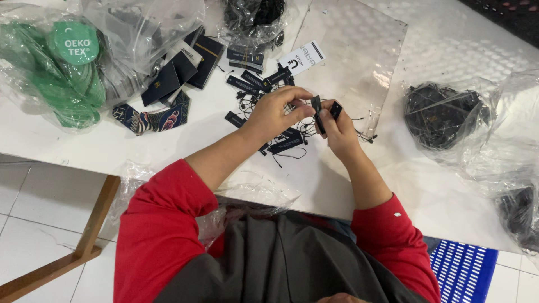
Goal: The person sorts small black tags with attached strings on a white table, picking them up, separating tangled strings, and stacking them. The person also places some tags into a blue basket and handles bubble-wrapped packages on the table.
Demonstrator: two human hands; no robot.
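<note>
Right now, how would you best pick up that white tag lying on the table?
Pinch the white tag by its long edges, coming straight down from above. It lies flat and alone on the table, tilted, with bare surface along both long sides. Its lower end is near the dark tags, so stay mid-length.

Tags [264,78] lie on the table [67,140] beyond both hands; a bag of discs [62,67] far left, a bag of cords [443,115] right.

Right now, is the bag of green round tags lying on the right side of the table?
No, the bag of green round tags lies at the table's far left, while clear bags of black strings lie on the right.
</note>
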